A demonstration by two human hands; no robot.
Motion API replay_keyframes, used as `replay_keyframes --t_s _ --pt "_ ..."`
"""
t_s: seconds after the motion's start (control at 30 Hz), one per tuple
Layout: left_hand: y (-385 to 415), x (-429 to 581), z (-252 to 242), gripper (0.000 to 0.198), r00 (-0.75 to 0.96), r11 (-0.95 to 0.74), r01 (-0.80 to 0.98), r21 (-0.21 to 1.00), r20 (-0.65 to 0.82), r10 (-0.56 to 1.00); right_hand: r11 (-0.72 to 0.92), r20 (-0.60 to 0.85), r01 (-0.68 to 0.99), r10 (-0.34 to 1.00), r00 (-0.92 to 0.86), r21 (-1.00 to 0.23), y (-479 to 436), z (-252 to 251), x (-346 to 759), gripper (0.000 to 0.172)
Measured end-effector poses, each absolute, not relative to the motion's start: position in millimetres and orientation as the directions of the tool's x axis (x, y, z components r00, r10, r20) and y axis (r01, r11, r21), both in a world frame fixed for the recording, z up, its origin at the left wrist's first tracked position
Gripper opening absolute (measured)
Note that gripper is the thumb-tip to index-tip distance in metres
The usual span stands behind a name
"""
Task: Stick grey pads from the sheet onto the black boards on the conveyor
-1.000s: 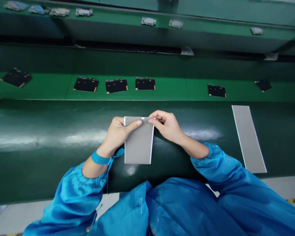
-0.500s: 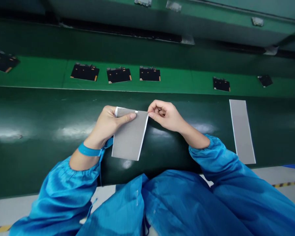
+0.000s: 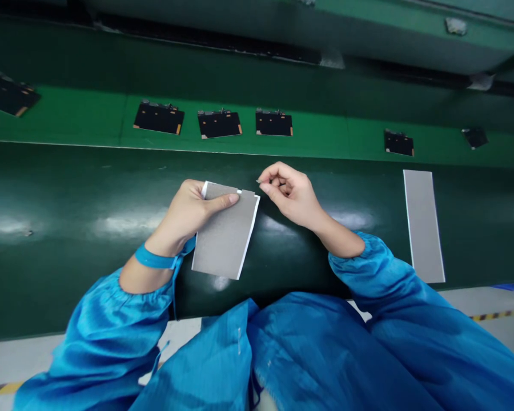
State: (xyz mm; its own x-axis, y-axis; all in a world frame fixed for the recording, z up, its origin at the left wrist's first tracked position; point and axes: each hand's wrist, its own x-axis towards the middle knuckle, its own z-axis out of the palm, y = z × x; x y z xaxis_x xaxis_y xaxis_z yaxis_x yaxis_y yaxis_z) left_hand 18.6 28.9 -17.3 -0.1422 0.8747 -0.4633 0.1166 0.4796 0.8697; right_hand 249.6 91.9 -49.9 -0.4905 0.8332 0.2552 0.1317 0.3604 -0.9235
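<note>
My left hand (image 3: 191, 214) grips a thin grey panel with white edges (image 3: 225, 237) at its upper left, thumb across the front face and fingers hidden behind. A small white notch shows at the panel's top edge by the thumb tip. Just off the panel's upper right corner is my right hand (image 3: 293, 194), its thumb and forefinger pinched together. A tiny pale bit sticks out at those fingertips, too small to name. The right hand and the panel are apart.
On the dark green bench (image 3: 89, 188), a long grey panel with white edges (image 3: 424, 228) lies at the right. Several black flat units with small circuit parts, one of them near the middle (image 3: 274, 123), lie along the brighter green strip (image 3: 89, 123) behind.
My right hand has come away from the panel's upper right corner, moving slightly up, with a tiny pale bit at its fingertips. My left hand keeps its hold. The view has shifted slightly.
</note>
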Motion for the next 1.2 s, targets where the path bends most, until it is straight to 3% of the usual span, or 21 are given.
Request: replay_keyframes --t_s 0.17,0.37,0.5,0.63,0.77,0.87,1.0,1.2 --pt "29 20 -18 0.048 -0.134 0.478 0.146 0.866 -0.462 0.877 0.252 0.134 0.141 0.820 -0.557 -0.957 89 -48 247 0.020" --pt "28 21 -19 0.043 -0.098 0.459 0.132 0.879 -0.449 0.888 0.389 0.186 0.257 0.800 -0.570 -0.885 81 -37 247 0.022" --pt "28 22 -19 0.040 -0.083 0.442 0.084 0.893 -0.436 0.896 0.308 0.186 0.222 0.878 -0.441 -0.925 84 -40 247 0.026" --pt "25 29 -22 0.036 0.043 0.349 0.072 0.934 -0.353 0.935 0.223 0.154 0.185 0.932 -0.328 -0.957 112 -36 243 0.047" --pt "16 43 -29 0.031 0.248 0.208 0.124 0.970 -0.233 0.940 0.302 0.213 0.179 0.894 -0.394 -0.936 169 -25 219 0.054" --pt "8 52 -36 0.030 0.336 0.101 0.190 0.977 -0.161 0.928 0.314 0.173 0.197 0.837 -0.519 -0.929 212 -26 181 0.054" --pt "5 55 -41 0.038 0.355 0.039 0.216 0.976 -0.116 0.928 0.299 0.057 0.277 0.767 -0.639 -0.913 244 -46 115 0.052" --pt "7 54 -34 0.034 0.355 0.025 0.163 0.986 -0.082 0.931 0.334 0.045 0.396 0.810 -0.585 -0.855 256 -80 55 0.049"
